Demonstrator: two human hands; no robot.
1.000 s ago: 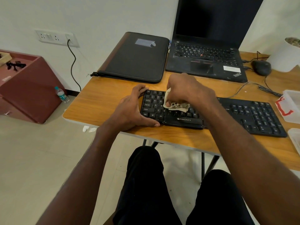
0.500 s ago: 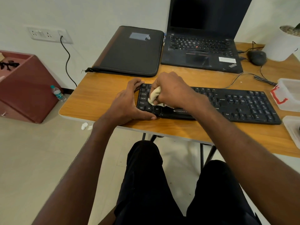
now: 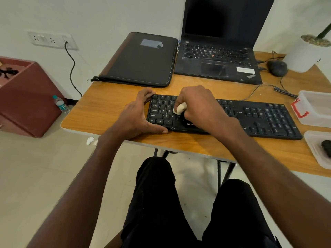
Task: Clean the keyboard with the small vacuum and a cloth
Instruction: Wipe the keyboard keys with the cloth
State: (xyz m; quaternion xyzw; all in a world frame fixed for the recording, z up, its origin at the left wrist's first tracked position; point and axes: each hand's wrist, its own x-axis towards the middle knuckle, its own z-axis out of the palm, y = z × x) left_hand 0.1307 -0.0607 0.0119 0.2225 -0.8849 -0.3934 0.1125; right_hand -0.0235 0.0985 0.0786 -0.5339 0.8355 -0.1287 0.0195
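A black full-size keyboard (image 3: 259, 119) lies along the front of the wooden table (image 3: 107, 111). My left hand (image 3: 138, 115) clamps the keyboard's left end, fingers over the back corner and thumb along the front edge. My right hand (image 3: 198, 106) is bunched around a small off-white cloth (image 3: 180, 108) and presses it onto the letter keys left of centre. Most of the cloth is hidden inside the fist. I see no vacuum that I can recognise.
Behind the keyboard lie a dark zip folder (image 3: 143, 59) and an open black laptop (image 3: 218, 56). A mouse (image 3: 276, 68), cables and a white plant pot (image 3: 304, 54) sit back right. Clear plastic tubs (image 3: 318, 108) stand at the right edge. A maroon box (image 3: 26, 97) and a bottle (image 3: 60, 104) are on the floor left.
My right hand with the cloth slid left across the keys, then came back slightly right and toward the upper rows. My left hand kept its grip on the keyboard's left end.
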